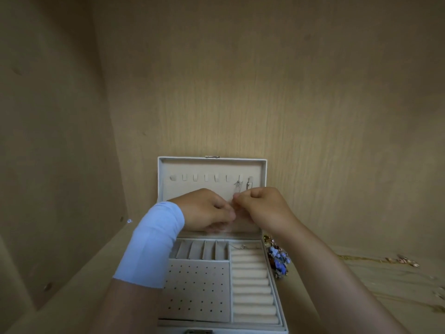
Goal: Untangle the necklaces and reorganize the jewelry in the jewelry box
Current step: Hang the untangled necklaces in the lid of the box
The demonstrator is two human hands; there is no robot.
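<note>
An open white jewelry box (277,288) stands on a wooden shelf, its lid (168,186) upright against the back wall. A row of hooks runs across the lid, and thin silver chains (243,186) hang from the two rightmost hooks. My left hand (204,208) and my right hand (262,208) meet in front of the lid, fingertips pinching a fine chain between them that is barely visible. A small ring (242,247) lies at the top of the ring rolls in the box base.
A cluster of blue and multicoloured beaded jewelry (278,259) lies right of the box. A gold chain with small shell-like charms (402,260) stretches across the shelf at far right. Wooden walls close in at the left and behind.
</note>
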